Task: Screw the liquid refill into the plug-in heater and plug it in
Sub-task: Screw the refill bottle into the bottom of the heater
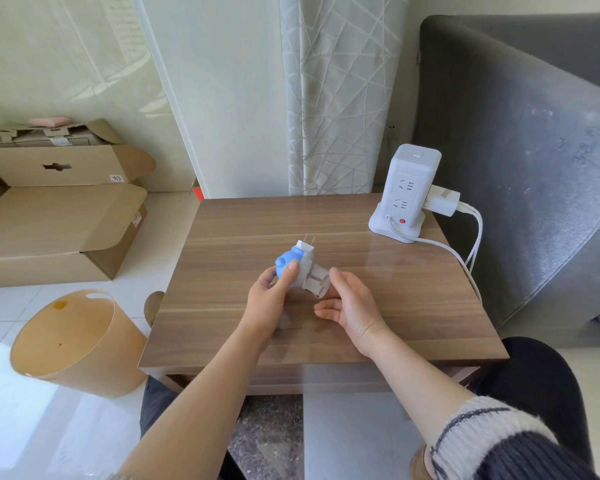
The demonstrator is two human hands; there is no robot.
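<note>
Fingers of the left hand are wrapping around the blue plug-in heater, with the thumb pressing on its rounded blue body. Its white plug end is pointing up and away toward the far edge of the table, two metal prongs showing. Fingers of the right hand are curling loosely just beside the clear liquid refill, the fingertips touching or nearly touching it; whether they are actually gripping it is hard to tell. The refill is sitting against the underside of the heater, tilting toward the right, and both are being held above the middle of the wooden table.

At the far right corner of the table a white tower power strip is standing upright, with a white adapter plugged into its right side and white cables trailing over the right edge. A grey sofa is sitting to the right. On the floor to the left, a tan bin is tilting near open cardboard boxes.
</note>
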